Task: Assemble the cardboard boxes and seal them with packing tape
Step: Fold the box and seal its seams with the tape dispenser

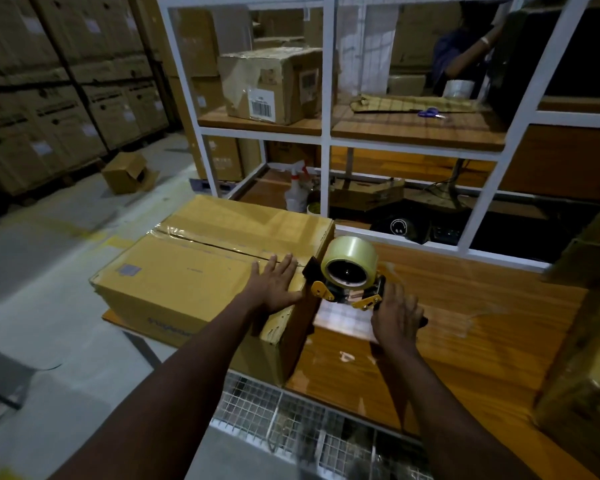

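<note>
sealing the lid seam: tape run at the box's right end

has a closed cardboard box (187, 282) on the left end of the table (465, 306), partly overhanging the near edge. shows a strip of clear tape (205, 241) laid along the middle seam of the lid, running from the far left end toward the right end.

presses the left hand (274, 285) flat on the lid beside the seam, close to the box's right edge, fingers straight and spread. grips the tape dispenser (347, 271) by its handle in the right hand (395, 317), fingers curled over it. holds the dispenser just past the box's right edge, about level with the lid, open side of the roll toward the camera. cannot make out any tape bridging roll and box; too blurred around the blade.

reads as the closing part of the taping step on this box: seam covered along the lid, only the tail end left to finish. calls next for drawing the tape down over the right end face, tipping the blade in to cut, then rubbing the tail flat with the left hand. needs firm pressure from that hand to stop the overhanging box sliding or tipping. risks a wrinkled or folded-back tail from a cut made on slack tape.
</note>
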A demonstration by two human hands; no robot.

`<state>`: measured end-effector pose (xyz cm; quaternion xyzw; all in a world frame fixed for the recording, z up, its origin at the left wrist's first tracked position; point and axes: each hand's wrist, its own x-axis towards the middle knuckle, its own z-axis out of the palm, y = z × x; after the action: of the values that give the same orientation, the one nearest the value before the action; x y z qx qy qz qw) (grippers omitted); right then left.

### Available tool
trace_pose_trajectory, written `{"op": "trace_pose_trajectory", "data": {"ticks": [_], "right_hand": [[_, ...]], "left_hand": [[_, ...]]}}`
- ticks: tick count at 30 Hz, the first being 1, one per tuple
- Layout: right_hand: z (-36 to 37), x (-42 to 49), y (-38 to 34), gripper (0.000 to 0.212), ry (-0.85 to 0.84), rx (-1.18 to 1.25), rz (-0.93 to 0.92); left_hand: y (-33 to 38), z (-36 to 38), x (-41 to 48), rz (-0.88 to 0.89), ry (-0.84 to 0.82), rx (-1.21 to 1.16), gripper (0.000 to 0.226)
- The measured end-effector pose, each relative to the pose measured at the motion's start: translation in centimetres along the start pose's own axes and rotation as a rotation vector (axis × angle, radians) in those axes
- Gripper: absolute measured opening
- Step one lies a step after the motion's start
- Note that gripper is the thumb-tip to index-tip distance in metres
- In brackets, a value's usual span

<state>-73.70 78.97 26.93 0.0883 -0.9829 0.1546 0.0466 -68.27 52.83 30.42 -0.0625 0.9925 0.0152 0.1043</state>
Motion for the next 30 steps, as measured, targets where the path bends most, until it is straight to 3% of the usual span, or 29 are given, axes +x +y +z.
{"op": "trace_pose_trajectory", "data": {"ticks": [9,19,25,30], "right_hand": [[2.3,-0.6,-2.2,0.036,-0.027,0.047,0.106],[2.8,-2.6,-4.0,0.047,-0.221,0.206,0.306],[2.2,-1.8,-2.8,0.033,-0.131,0.192,0.318],[0.7,-0.5,-0.8,0.028,-0.011,0.155,0.337]], "left_hand": [[0.3,0.2,0.0,0.047,0.003,-0.010,0.090],[0.6,0.3,0.1,0.038,0.003,-0.007,0.086],[0.8,0.2,-0.2,0.015,0.082,0.076,0.086],[1.5,-1.1,0.2,0.074,0.147,0.345,0.075]]}}
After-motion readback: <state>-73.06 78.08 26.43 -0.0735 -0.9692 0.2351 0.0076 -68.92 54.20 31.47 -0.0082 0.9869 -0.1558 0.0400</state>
